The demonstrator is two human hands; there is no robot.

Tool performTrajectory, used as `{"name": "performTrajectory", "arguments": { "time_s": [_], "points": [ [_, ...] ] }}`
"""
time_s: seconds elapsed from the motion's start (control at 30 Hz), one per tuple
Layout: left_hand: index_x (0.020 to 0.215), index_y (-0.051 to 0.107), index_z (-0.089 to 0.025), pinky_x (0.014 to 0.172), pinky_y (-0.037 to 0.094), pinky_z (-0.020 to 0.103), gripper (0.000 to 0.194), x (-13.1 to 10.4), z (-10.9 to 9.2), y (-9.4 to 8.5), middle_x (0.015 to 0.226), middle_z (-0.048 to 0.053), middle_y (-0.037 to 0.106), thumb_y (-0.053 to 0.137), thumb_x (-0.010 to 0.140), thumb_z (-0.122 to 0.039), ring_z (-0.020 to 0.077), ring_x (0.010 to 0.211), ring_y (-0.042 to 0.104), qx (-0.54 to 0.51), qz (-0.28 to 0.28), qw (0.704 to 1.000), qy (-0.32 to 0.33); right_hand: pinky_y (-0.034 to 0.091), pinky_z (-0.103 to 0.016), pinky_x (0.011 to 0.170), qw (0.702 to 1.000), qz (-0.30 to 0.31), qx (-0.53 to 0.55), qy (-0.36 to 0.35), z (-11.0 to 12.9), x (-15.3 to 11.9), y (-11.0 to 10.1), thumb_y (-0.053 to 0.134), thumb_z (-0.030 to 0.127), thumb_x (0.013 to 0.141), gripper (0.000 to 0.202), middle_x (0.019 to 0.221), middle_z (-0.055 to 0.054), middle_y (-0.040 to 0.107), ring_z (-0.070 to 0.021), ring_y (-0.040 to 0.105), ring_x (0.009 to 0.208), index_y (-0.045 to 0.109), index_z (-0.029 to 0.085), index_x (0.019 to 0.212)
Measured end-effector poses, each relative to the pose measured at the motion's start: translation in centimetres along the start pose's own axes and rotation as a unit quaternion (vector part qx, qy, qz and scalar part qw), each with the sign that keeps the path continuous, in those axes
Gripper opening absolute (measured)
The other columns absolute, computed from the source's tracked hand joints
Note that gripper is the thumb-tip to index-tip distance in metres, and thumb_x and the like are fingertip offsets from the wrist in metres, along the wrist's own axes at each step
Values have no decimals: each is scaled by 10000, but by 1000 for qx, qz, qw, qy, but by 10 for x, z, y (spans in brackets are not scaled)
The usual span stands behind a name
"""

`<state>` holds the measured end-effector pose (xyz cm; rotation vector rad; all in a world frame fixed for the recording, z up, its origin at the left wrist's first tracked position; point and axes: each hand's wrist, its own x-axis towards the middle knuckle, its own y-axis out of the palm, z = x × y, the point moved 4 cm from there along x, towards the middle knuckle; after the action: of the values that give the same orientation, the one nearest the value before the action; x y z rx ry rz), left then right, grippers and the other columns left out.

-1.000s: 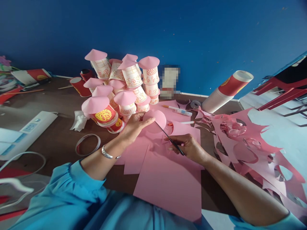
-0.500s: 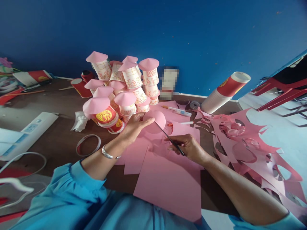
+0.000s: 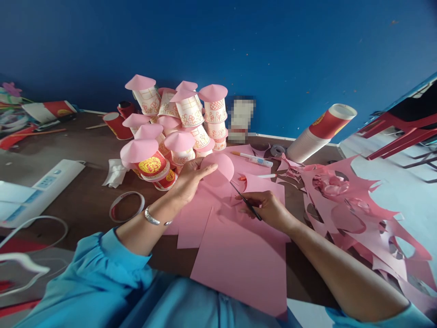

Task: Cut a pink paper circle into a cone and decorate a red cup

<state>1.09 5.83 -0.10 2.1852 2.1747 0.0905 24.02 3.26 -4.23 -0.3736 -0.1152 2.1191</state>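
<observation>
My left hand (image 3: 193,178) pinches a round piece of pink paper (image 3: 221,169) by its left edge, thumb on top. A pair of scissors (image 3: 251,206) with dark handles is gripped in my right hand (image 3: 269,208). Their tip is at the lower right edge of the circle; whether it touches the paper is hard to tell. Both hands are above overlapping pink paper sheets (image 3: 244,264). Beyond my left hand stand stacked paper cups with pink cone tops (image 3: 179,142), several bearing drawn flowers.
Pink paper offcuts (image 3: 344,214) spread over the right side. A tall leaning cup stack (image 3: 317,134) stands by the blue wall. Markers (image 3: 261,161) lie behind my hands. A tape roll (image 3: 127,207), a crumpled tissue (image 3: 115,173) and a white power strip (image 3: 44,191) are on the left.
The scissor tip, before over the middle of the paper circle, is now at its lower right edge. The circle has moved slightly left and up in my left hand.
</observation>
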Motion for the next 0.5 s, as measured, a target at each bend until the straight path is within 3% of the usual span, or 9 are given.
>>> {"name": "performTrajectory", "arguments": {
  "time_s": [0.13,0.27,0.4,0.5],
  "points": [
    [781,726,-177,774,477,320,299,0,-1,0,777,25,702,803,788,-466,195,798,619,18,-1,1000,9,428,-252,569,978,-79,-191,-35,-8,0,-5,731,413,833,309,647,10,695,-140,572,573,801,202,1047],
    [863,740,-178,741,478,332,308,-1,7,1,795,31,710,796,798,-475,204,783,629,1,14,1000,-8,420,-253,610,909,-154,-382,-67,-6,-2,-9,685,235,826,352,712,16,753,-173,668,626,728,234,1175],
    [897,750,-187,705,475,326,320,-3,13,2,812,32,713,787,816,-495,200,773,619,8,22,1000,-18,363,-264,579,840,-182,-505,-76,2,-2,-11,653,236,876,285,829,-37,802,-209,727,726,694,204,1156],
    [939,762,-190,683,472,317,338,-3,17,1,800,26,700,792,814,-502,199,777,605,16,15,1000,-18,351,-276,571,807,-179,-559,-67,9,-2,-11,644,245,910,271,952,-66,811,-224,739,837,687,211,1176]
  ]
}}
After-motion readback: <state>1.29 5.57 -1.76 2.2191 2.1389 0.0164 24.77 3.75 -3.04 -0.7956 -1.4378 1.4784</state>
